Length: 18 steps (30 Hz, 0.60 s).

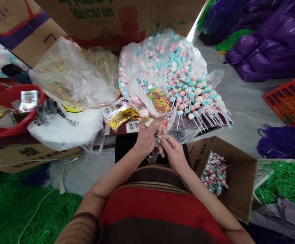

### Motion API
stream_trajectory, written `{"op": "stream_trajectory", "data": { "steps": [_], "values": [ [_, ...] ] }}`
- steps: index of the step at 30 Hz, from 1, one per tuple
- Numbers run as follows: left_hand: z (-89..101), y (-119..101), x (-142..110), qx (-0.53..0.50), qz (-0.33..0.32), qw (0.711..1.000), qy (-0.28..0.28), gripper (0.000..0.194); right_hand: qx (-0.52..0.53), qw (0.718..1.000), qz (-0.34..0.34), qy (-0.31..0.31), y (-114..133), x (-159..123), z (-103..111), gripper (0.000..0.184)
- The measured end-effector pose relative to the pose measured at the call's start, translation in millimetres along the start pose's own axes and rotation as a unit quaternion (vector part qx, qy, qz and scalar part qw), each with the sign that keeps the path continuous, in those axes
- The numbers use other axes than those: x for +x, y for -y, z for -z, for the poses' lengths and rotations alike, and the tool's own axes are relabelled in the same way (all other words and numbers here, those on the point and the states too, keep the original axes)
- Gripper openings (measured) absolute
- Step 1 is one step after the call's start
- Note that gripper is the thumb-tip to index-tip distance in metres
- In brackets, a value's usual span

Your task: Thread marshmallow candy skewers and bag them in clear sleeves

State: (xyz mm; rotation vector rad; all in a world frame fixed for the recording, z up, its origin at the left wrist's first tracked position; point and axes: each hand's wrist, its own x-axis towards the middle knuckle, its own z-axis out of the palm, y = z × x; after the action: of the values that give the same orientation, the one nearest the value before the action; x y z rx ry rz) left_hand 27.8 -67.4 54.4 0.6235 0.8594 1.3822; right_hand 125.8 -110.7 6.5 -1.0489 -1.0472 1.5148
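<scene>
My left hand [147,137] is closed around a marshmallow skewer [145,116] in a thin clear wrapper, its pastel top sticking up above my fingers. Pinching at the wrapper's lower end just below, my right hand [171,150] touches the left one. Right behind them lies a big clear bag of pink, blue and white marshmallow skewers [185,84], sticks pointing right. A bundle of gold twist ties [123,118] and small printed labels [115,108] lie on the low table to the left.
Clear bags of coloured candy [68,78] and a white bag [66,128] sit at left beside a red basin [12,112]. An open cardboard box [236,183] with wrapped skewers stands at right. Purple bags, an orange crate [288,100] and green strands surround.
</scene>
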Motion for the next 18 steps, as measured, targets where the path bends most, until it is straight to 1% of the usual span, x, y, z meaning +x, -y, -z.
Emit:
{"op": "stream_trajectory", "data": {
  "steps": [2, 5, 6, 8, 10, 14, 16, 18],
  "values": [
    [4.1, -1, 2, 0.013, 0.011, 0.999, 0.027, 0.053, -0.004, 1.0, 0.005, 0.0, -1, 3, 1, 0.04],
    [14.7, 5, 2, 0.076, 0.072, 0.991, 0.08, 0.053, 0.013, 1.0, 0.015, 0.005, -2, 8, 0, 0.046],
    [19.3, 9, 1, 0.092, 0.076, 0.989, 0.093, 0.054, 0.02, 1.0, 0.015, 0.002, -2, 10, -1, 0.047],
    [28.8, 13, 1, 0.11, 0.043, 0.987, 0.104, 0.056, 0.023, 1.0, 0.013, -0.015, -2, 12, 0, 0.046],
    [37.1, 12, 3, 0.142, -0.01, 0.985, 0.101, 0.05, 0.009, 0.999, 0.014, -0.033, -3, 14, 2, 0.044],
    [44.7, 0, 12, 0.259, -0.087, 0.961, 0.05, 0.04, -0.02, 0.998, 0.022, -0.049, -6, 16, 6, 0.039],
    [44.4, -3, 16, 0.296, -0.119, 0.948, 0.019, 0.037, -0.026, 0.998, 0.022, -0.056, -7, 16, 5, 0.039],
    [43.8, -2, 17, 0.318, -0.152, 0.936, 0.005, 0.039, -0.026, 0.998, 0.02, -0.061, -8, 17, 3, 0.04]
  ]
}}
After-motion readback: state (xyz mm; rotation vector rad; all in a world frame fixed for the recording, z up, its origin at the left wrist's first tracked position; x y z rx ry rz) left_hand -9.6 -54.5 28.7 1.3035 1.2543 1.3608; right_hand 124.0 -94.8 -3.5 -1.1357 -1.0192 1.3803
